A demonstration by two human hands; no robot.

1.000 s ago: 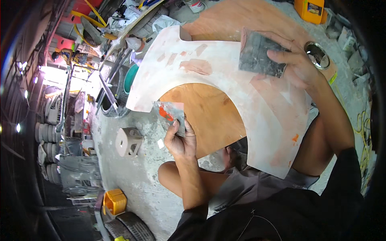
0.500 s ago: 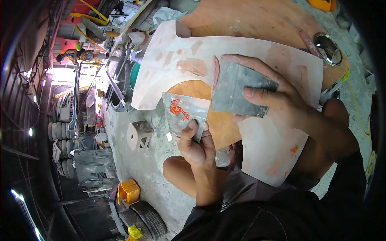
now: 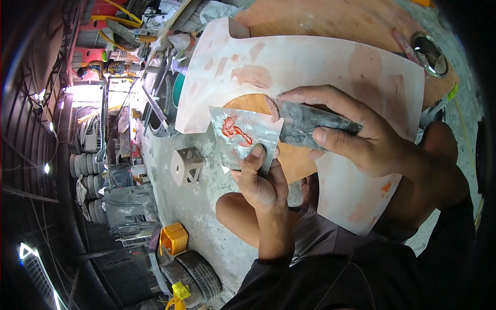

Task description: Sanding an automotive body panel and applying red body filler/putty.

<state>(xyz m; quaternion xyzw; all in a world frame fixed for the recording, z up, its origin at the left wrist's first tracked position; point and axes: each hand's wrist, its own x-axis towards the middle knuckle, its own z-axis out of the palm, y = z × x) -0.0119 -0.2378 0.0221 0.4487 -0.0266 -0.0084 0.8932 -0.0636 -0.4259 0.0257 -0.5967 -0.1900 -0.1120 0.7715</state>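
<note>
My left hand (image 3: 258, 187) pinches a thin metal putty plate (image 3: 262, 124), its thumb on top, with a smear of orange-red paste (image 3: 231, 129) on the upper face. My right hand (image 3: 374, 142) is closed on a dark grey putty spreader (image 3: 305, 125), thumb on the near face. Pinkish putty (image 3: 272, 108) clings to the spreader's left edge, which meets or overlaps the plate's right corner. Behind both tools lies a white fender-like car body panel (image 3: 320, 62) with a rounded cut-out and several pink putty patches.
The panel rests on a wooden board (image 3: 341, 20). An open round tin (image 3: 430, 56) stands at its far right. On the concrete floor are a beige stool (image 3: 186, 166), a yellow container (image 3: 174, 238) and tires (image 3: 196, 274). A person (image 3: 106, 68) is in the far background.
The spreader in my right hand has tilted, showing a narrower face, and has come down against the plate. The plate has shifted slightly up and right. The whole view has moved a little.
</note>
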